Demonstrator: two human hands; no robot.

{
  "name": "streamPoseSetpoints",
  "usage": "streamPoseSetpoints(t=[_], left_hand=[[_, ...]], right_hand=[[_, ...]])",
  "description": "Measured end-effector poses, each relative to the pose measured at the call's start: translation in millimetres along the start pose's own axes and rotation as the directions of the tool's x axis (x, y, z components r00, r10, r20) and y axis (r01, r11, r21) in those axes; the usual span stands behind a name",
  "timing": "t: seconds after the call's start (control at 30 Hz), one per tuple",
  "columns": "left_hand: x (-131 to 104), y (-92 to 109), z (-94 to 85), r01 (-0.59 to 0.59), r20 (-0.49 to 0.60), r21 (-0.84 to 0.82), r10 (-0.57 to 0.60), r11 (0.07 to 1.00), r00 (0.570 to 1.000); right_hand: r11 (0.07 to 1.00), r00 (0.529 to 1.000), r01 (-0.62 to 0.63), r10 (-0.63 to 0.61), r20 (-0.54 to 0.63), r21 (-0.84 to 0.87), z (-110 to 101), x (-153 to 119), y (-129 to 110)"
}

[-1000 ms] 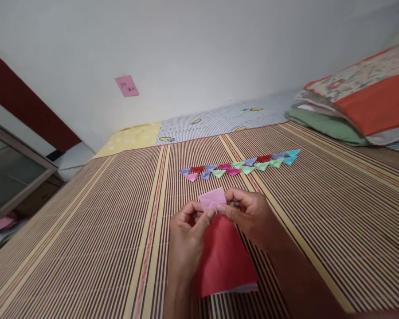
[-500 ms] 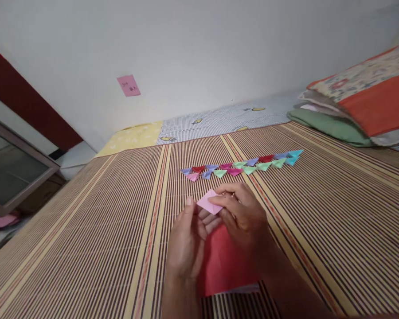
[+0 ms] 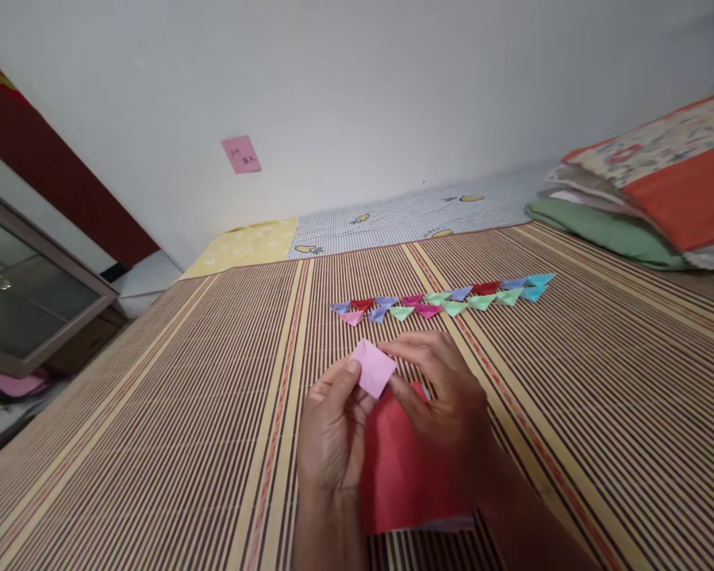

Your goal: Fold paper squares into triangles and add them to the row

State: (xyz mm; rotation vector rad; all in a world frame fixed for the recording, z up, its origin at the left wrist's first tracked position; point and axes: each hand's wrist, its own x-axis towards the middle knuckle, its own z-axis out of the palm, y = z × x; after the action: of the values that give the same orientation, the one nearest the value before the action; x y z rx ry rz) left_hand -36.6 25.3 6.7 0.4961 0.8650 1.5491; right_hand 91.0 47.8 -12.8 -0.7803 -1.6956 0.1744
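Centrally: pink square (image 3: 376,369), near red paper (image 3: 400,468), pinched in left hand (image 3: 332,432), apparently for steadiness; right hand (image 3: 452,400) sits at its right corner, grip unclear. Beyond: folded shapes (image 3: 428,311), rowed presumably for order.

Left hand (image 3: 332,444) and right hand (image 3: 455,404) of the person before me: both ungloved, with slender fingers; left thumb (image 3: 345,381) bearing a short, rounded nail. The left forearm (image 3: 328,539) and right forearm (image 3: 527,511) are bare.

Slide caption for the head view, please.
Left hand holds pink paper, right hand at its edge, with two rows of folded papers beyond on a striped mat.
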Motion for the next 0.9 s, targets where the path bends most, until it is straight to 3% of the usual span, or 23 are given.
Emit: streamPoseSetpoints(t=[0.27, 0.4, 0.47, 0.67, 0.8, 0.9], left_hand=[[4.0, -5.8, -5.2, -0.055, -0.058, 0.072, 0.06, 0.996, 0.997], [1.2, -6.3, -5.3, -0.058, -0.018, 0.192, 0.062, 0.98, 0.998], [-1.1, -5.7, -3.5, -0.088, 0.012, 0.312, 0.089, 0.946, 0.996], [-4.9, -4.1, -0.7, -0.214, 0.113, 0.533, 0.182, 0.819, 0.977], [-7.6, -6.1, 1.1, -0.252, 0.106, 0.607, 0.237, 0.753, 0.966], [-9.3, -4.8, 1.8, -0.239, 0.143, 0.608, 0.191, 0.757, 0.971]], right_hand=[[0.991, 0.995, -0.034, 0.022, 0.093, 0.127, -2.8, 0.9, 3.3], [0.928, 0.957, -0.264, 0.219, 0.189, 0.264, -9.4, 5.4, -1.4], [0.904, 0.939, -0.334, 0.295, 0.175, 0.267, -10.3, 6.8, -2.6], [0.937, 0.957, -0.283, 0.262, 0.121, 0.207, -8.7, 6.9, -3.3], [0.95, 0.961, -0.264, 0.246, 0.124, 0.166, -10.2, 8.6, -6.8], [0.937, 0.954, -0.29, 0.268, 0.136, 0.193, -13.2, 10.0, -5.6]])
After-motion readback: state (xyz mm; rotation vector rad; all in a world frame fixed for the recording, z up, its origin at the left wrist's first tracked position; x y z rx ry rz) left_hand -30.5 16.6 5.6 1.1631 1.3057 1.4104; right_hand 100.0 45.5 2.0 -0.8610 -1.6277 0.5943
